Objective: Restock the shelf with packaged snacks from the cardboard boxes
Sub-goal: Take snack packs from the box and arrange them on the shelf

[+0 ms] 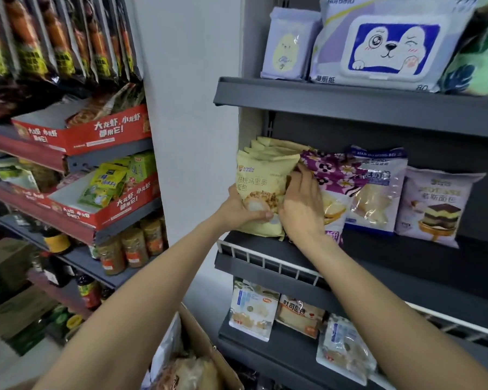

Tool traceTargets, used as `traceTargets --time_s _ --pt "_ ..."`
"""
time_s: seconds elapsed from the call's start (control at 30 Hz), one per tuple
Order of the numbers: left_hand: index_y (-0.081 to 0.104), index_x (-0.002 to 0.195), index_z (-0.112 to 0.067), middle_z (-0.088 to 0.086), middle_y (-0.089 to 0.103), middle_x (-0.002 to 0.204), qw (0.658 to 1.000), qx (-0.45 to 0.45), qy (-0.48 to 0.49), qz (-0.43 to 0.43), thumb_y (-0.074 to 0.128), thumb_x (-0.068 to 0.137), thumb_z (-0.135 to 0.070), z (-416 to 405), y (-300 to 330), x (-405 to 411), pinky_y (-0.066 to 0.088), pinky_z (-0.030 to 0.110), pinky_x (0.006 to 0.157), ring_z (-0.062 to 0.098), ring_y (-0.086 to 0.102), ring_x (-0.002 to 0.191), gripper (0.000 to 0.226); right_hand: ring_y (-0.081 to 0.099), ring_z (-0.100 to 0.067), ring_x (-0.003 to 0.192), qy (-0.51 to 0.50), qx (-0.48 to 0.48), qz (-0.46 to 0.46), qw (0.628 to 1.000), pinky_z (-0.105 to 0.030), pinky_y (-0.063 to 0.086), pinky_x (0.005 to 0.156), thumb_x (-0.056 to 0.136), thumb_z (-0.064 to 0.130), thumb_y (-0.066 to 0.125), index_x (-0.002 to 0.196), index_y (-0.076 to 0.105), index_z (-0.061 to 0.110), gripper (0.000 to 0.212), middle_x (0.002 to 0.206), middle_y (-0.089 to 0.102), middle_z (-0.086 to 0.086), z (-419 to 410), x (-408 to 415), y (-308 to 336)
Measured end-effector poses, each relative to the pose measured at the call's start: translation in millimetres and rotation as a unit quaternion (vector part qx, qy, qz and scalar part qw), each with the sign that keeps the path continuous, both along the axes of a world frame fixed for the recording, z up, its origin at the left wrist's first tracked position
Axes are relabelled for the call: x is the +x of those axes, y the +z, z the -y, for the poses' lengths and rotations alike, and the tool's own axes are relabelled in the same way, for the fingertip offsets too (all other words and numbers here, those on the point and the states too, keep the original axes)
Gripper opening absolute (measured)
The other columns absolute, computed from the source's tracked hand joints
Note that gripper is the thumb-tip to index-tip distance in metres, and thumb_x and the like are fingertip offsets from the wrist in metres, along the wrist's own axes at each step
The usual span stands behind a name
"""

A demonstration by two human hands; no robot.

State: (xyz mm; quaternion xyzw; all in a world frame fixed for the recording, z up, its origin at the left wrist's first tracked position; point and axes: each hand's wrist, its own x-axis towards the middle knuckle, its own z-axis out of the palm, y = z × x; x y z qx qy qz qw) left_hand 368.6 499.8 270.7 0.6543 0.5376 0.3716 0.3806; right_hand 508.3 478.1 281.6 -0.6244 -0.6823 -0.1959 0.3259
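Hands framed the yellow bread bag (262, 192) standing upright on the shelf (268, 261): left hand (241, 211) gripped its bottom, seven o'clock; right hand (302, 204) pressed open-palmed at three o'clock.

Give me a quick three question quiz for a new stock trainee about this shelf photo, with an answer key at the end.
1. True or false: the left hand grips the yellow bread packet by its lower edge.
2. Which pack does the right hand rest against? A: wet wipes pack B: purple flowered packet C: cake packet
3. Fill in: the white wire rail runs along the shelf's ____ edge.

Key: 1 true; 2 B; 3 front.
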Motion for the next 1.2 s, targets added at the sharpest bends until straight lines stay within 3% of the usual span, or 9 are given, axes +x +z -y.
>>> traceTargets --time_s 0.1,0.23,0.37,0.47,0.67,0.77,0.83,1.07,1.2 --pt "0.012 0.143 -0.005 -0.004 0.040 0.128 1.000 -0.011 0.021 -0.013 0.083 0.069 -0.025 8 4 1 0.033 0.024 0.106 0.017 0.042 0.129 0.104 0.059 -0.041 0.098 0.042 -0.017 -0.034 0.998 -0.044 0.052 0.087 0.060 -0.008 0.070 0.112 0.054 -0.011 0.054 0.113 0.056 -0.028 14 0 11" --pt "0.008 0.149 -0.002 0.009 0.033 0.150 0.992 0.027 0.101 -0.076 0.073 0.081 -0.026 33 20 -5 0.029 0.028 0.109 0.021 0.033 0.139 0.097 0.039 -0.035 0.129 0.123 -0.083 -0.050 0.988 -0.042 0.041 0.104 0.082 0.012 0.064 0.133 0.041 -0.003 0.058 0.137 0.042 -0.019 36 -5 17" --pt "0.048 0.131 -0.008 0.011 0.058 0.128 0.959 0.128 0.192 -0.167 0.058 0.090 -0.018 82 24 -28 0.046 0.033 0.094 0.024 0.058 0.110 0.043 0.044 -0.029 0.121 0.224 -0.118 -0.055 0.966 -0.039 0.040 0.097 0.091 0.008 0.045 0.130 0.044 0.006 0.039 0.129 0.046 -0.013 67 -27 13" --pt "0.062 0.111 -0.010 0.007 0.069 0.104 0.925 0.148 0.245 -0.249 0.051 0.088 -0.018 126 13 -56 0.053 0.037 0.080 0.025 0.063 0.093 0.026 0.050 -0.028 0.114 0.293 -0.188 -0.058 0.936 -0.041 0.045 0.089 0.093 0.012 0.043 0.126 0.049 0.009 0.033 0.124 0.052 -0.011 95 -58 6" --pt "0.067 0.090 -0.004 0.013 0.070 0.084 0.892 0.000 0.319 -0.321 0.052 0.086 -0.022 229 -39 -136 0.053 0.040 0.066 0.029 0.063 0.076 0.023 0.059 -0.034 0.098 0.392 -0.321 0.014 0.862 -0.039 0.051 0.078 0.091 0.021 0.047 0.107 0.062 0.008 0.025 0.107 0.065 -0.013 154 -145 -38" --pt "0.067 0.098 -0.008 0.011 0.069 0.093 0.876 -0.097 0.358 -0.307 0.052 0.090 -0.024 293 -78 -185 0.054 0.039 0.072 0.028 0.064 0.087 0.023 0.062 -0.033 0.094 0.442 -0.398 0.050 0.802 -0.043 0.054 0.078 0.093 0.022 0.048 0.105 0.064 0.006 0.026 0.103 0.067 -0.015 195 -201 -77" --pt "0.067 0.096 -0.007 0.011 0.068 0.085 0.870 -0.145 0.372 -0.289 0.052 0.091 -0.024 338 -106 -216 0.052 0.036 0.064 0.027 0.063 0.079 0.022 0.060 -0.034 0.097 0.451 -0.437 0.070 0.775 -0.037 0.050 0.075 0.094 0.024 0.048 0.107 0.063 0.008 0.026 0.104 0.065 -0.014 224 -236 -105" --pt "0.055 0.061 -0.003 0.024 0.062 0.074 0.827 -0.280 0.437 -0.218 0.052 0.082 -0.022 468 -215 -319 0.047 0.037 0.066 0.034 0.061 0.074 0.028 0.059 -0.034 0.099 0.445 -0.556 0.127 0.690 -0.034 0.043 0.071 0.093 0.021 0.046 0.101 0.058 0.005 0.022 0.102 0.059 -0.016 322 -344 -216" --pt "0.062 0.082 0.001 0.026 0.064 0.097 0.812 -0.368 0.383 -0.241 0.048 0.091 -0.018 511 -273 -351 0.046 0.034 0.074 0.037 0.063 0.095 0.026 0.054 -0.032 0.103 0.405 -0.628 0.167 0.643 -0.033 0.041 0.072 0.095 0.023 0.046 0.120 0.050 0.003 0.032 0.112 0.057 -0.016 366 -382 -281"
